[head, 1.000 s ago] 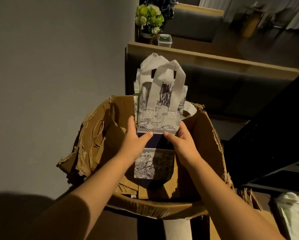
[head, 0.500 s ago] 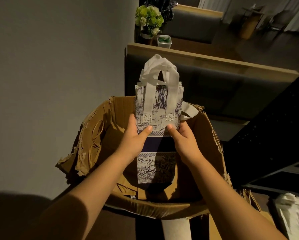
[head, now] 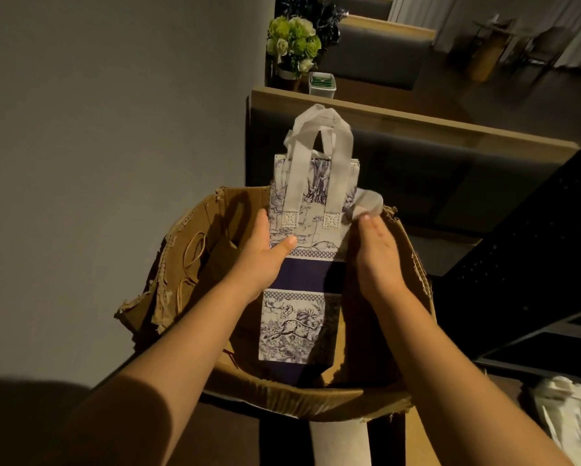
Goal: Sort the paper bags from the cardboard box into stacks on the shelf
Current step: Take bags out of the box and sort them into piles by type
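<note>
Two hands at frame centre: left hand (head: 264, 255) grips the printed paper bags (head: 311, 237) by the edge with thumb on front, right hand (head: 376, 253) flat against the opposite side, squaring the bundle above the cardboard box (head: 282, 396), probably for lifting out.

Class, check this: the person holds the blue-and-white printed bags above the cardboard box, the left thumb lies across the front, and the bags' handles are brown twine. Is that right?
Not quite. The handles on the printed bags are flat white straps, not brown twine, as the head view shows. The rest stands: the bags are above the cardboard box, with the left hand gripping them, its thumb across the front.
</note>
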A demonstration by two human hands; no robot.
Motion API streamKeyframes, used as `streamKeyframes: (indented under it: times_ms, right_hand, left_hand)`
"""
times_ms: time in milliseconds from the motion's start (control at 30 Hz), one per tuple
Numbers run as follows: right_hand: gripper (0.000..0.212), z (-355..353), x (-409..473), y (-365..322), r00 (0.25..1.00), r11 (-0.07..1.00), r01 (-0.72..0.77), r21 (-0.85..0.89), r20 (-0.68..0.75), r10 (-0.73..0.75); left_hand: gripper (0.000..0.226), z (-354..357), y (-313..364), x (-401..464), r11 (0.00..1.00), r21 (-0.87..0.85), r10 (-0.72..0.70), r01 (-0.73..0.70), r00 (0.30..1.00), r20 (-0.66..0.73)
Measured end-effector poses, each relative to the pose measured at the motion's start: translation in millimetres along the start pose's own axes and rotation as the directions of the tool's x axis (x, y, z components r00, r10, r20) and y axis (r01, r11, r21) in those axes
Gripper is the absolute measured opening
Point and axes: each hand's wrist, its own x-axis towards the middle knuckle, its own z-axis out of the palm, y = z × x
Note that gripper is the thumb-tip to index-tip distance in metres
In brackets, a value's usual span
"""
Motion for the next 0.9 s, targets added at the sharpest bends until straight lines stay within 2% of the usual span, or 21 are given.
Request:
streamKeyframes:
  times_ms: [67, 133, 233, 333, 400, 433, 500, 567, 667, 733, 800, 833, 900]
  right_hand:
    - [0.029, -7.6, 10.4, -12.1, 0.995, 0.997, 0.036, -0.073, -0.087, -0.043]
    - [0.033, -11.3, 19.5, -27.9, 0.992, 0.99, 0.056, -0.133, -0.108, -0.071]
    - [0.03, -8.9, 30.6, -50.4, 0.996, 0.982, 0.033, -0.187, -0.075, -0.048]
    - [0.021, -9.3, 40.1, -71.8, 0.999, 0.985, -0.028, -0.171, -0.05, 0.019]
    - [0.019, -10.1, 44.5, -85.6, 0.998, 0.978, -0.059, -0.199, 0.018, 0.064]
    - [0.017, -10.2, 46.1, -92.4, 0.996, 0.981, -0.052, -0.189, 0.067, 0.066]
    - [0.017, -11.7, 48.2, -100.9, 0.991, 0.997, -0.035, -0.064, 0.128, 0.043]
    - [0.02, -17.5, 49.2, -96.4, 0.996, 0.998, -0.024, 0.053, 0.087, 0.019]
    - [0.014, -26.2, 42.4, -62.6, 0.996, 0.998, -0.062, 0.001, -0.061, 0.062]
    - [0.027, -26.2, 29.7, -34.2, 0.982, 0.983, -0.181, -0.043, 0.051, 0.183]
    - [0.035, -19.8, 12.6, -11.9, 0.94, 0.958, -0.255, -0.13, 0.199, 0.277]
    - [0.032, -14.5, 4.8, -2.8, 0.933, 0.959, -0.255, -0.127, 0.229, 0.278]
    - [0.028, -4.4, -7.0, 11.1, 0.956, 0.976, -0.207, -0.063, 0.2, 0.215]
  left_hand:
    - [0.073, -4.8, 2.3, 1.9, 0.997, 0.068, 0.025, -0.029, 0.998, 0.055]
    - [0.073, -8.0, 1.6, 4.2, 0.986, 0.158, 0.039, -0.054, 0.995, 0.096]
    - [0.073, -9.5, 1.5, 5.7, 0.978, 0.205, 0.024, -0.045, 0.995, 0.101]
    - [0.063, -7.3, 2.1, 0.0, 0.973, 0.219, 0.028, -0.073, 0.98, 0.199]
    - [0.065, -6.0, -2.6, -3.6, 0.966, 0.248, 0.016, -0.074, 0.973, 0.23]
    - [0.069, -5.4, -3.4, -4.6, 0.964, 0.257, 0.008, -0.068, 0.974, 0.228]
    - [0.076, -5.7, -4.4, -2.5, 0.965, 0.259, -0.013, -0.04, 0.98, 0.2]
    - [0.072, -7.6, -3.6, 3.7, 0.978, 0.205, -0.007, -0.025, 0.988, 0.155]
    - [0.05, -11.1, 2.0, 11.0, 0.998, 0.051, -0.033, 0.031, 0.999, 0.04]
    - [0.042, -9.8, 8.9, 15.4, 0.999, -0.035, -0.021, 0.021, 1.0, -0.009]
    - [0.044, -4.7, 18.2, 19.4, 0.992, -0.124, -0.012, 0.008, 0.999, -0.033]
    - [0.044, -1.1, 22.9, 20.5, 0.985, -0.173, -0.019, 0.011, 0.999, -0.047]
    - [0.043, 6.7, 30.8, 21.3, 0.975, -0.223, -0.033, 0.015, 0.997, -0.076]
